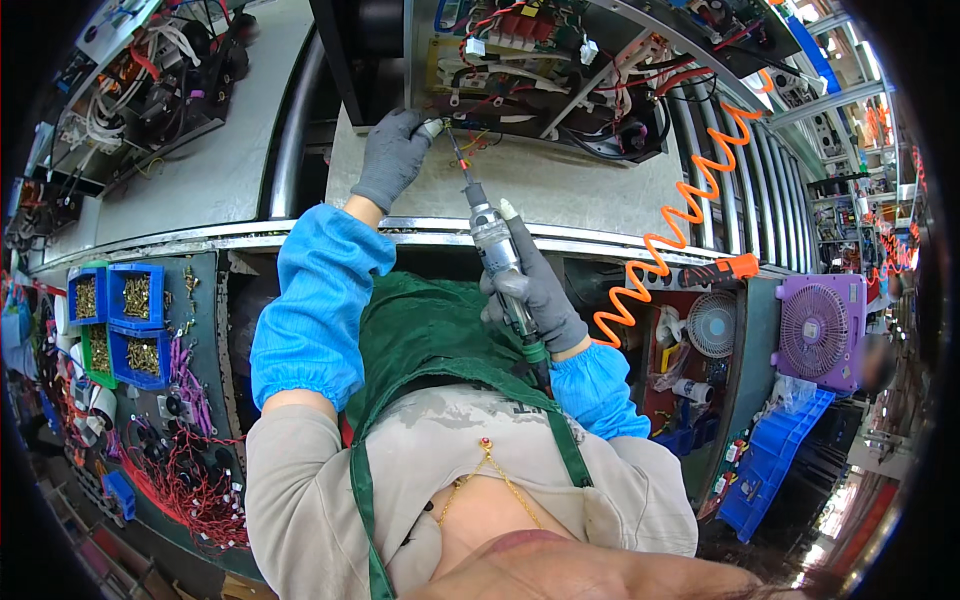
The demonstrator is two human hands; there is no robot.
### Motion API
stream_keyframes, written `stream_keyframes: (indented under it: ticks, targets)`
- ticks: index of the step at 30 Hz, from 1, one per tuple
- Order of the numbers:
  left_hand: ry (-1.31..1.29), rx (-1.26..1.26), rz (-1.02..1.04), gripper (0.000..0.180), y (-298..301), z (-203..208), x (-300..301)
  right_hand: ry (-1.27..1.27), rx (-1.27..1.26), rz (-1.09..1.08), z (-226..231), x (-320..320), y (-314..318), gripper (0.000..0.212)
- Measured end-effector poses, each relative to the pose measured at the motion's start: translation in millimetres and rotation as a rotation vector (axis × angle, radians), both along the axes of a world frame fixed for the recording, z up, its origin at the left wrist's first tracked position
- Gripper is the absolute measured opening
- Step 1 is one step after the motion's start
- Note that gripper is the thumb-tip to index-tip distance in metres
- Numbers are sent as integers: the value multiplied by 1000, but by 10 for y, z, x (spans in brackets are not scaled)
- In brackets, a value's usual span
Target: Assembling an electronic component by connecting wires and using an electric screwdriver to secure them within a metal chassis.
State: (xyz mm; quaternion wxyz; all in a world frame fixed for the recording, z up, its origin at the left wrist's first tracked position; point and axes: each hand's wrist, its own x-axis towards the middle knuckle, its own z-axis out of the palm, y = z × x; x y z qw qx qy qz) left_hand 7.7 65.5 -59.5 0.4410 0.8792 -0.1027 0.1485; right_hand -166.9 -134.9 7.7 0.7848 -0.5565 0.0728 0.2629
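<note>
The grey-gloved right hand (543,300) closes its grip around a silver cylindrical power screwdriver (491,238), its slim bit (457,149) slanting toward a wire-filled metal chassis (515,124). The grey-gloved left hand (392,157) curls beside the tip; whether its grip holds anything, I cannot tell.

Dark lettering (525,407) marks the shirt (300,465); no word is legible.

Purple fan (820,332) at right, white fan (712,325) nearby, tangled red wires (205,492)
</note>
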Motion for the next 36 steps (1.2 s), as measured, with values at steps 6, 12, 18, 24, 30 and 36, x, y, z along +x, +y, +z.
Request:
stream_keyframes:
  ticks: [6, 12, 18, 24, 30, 36]
  targets:
    - [-25, 98, -59, 24, -19, 63, 68, -69, -3, -52, -59, 75, 40, 99]
    - [-131, 219, 54, 18, -190, 173, 133, -79, 21, -108, -83, 171, 89, 98]
    - [-103, 307, 122, 20, -244, 186, 179, -49, 129, -115, -99, 262, 76, 93]
    - [-74, 301, 196, 20, -378, 134, 254, -43, 262, -114, -202, 384, 86, 94]
    - [-111, 352, 317, 21, -551, 111, 367, -75, 291, -109, -305, 606, 71, 93]
    - [21, 431, 330, 22, -631, 34, 569, -90, 263, -58, -398, 772, 5, 92]
